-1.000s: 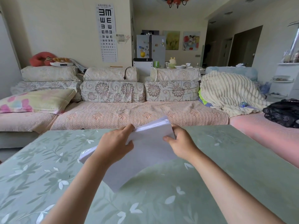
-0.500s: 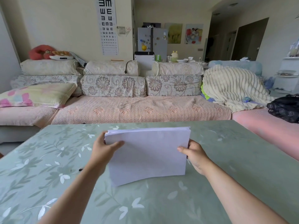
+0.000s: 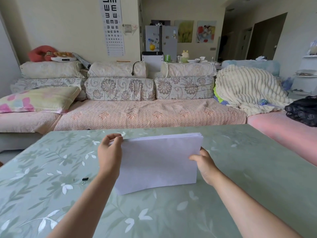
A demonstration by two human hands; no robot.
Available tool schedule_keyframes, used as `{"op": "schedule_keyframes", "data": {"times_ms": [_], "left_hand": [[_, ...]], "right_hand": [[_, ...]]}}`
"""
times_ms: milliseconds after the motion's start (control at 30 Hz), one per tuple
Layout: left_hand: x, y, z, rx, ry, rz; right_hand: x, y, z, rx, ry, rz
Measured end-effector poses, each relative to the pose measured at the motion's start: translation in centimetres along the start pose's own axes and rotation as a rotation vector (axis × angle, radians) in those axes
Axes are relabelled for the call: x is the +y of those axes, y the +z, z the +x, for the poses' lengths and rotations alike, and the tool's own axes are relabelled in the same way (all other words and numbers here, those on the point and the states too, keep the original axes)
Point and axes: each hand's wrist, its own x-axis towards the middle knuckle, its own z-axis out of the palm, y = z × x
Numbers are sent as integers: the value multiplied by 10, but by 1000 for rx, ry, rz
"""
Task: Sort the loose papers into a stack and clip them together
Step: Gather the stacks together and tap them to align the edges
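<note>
I hold the paper stack (image 3: 159, 162) upright on its lower long edge on the table (image 3: 248, 169). Its long axis runs left to right across my view.

My left hand (image 3: 109, 152) pinches the upper left corner, fingers curled over the top edge. My right hand (image 3: 204, 164) grips the right edge lower down, thumb on the near face; the other fingers are hidden behind the sheets.

The top edges look squared, so I judge stacking nearly done and clipping not yet begun.

The binder clip (image 3: 85, 179) lies on the table just left of my left forearm, apart from the stack. The left hand is clearly the nearer one. Recommended next move: the right hand holds the stack alone while the left hand releases and reaches down and left for the clip.
</note>
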Motion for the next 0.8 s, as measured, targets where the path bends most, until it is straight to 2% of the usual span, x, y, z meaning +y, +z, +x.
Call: {"op": "schedule_keyframes", "data": {"times_ms": [67, 167, 200, 267, 333, 400, 467, 633, 733, 800], "left_hand": [[4, -3, 2, 7, 154, 247], [15, 8, 1, 55, 698, 746], [21, 22, -5, -4, 854, 827], [30, 59, -27, -253, 1033, 934], [25, 100, -53, -467, 1109, 1078], [16, 127, -69, -563, 1111, 1229], [9, 138, -72, -543, 1140, 1306], [-3, 136, -61, -520, 1269, 1278], [0, 123, -50, -547, 1249, 1244], [4, 101, -35, -505, 1224, 1241]], "right_hand": [[1, -1, 0, -5, -4, -14], [2, -2, 0, -5, -13, -37], [2, -2, 0, -4, -14, -41], [5, -1, 1, 20, -11, -51], [3, 0, -1, 44, -13, -67], [-1, -2, -2, 38, -25, -131], [-8, -5, 0, 26, -50, -164], [-22, -6, 8, 8, -165, -52], [-24, -5, 7, 0, -166, -17], [-24, -4, 5, -3, -163, -2]]}}
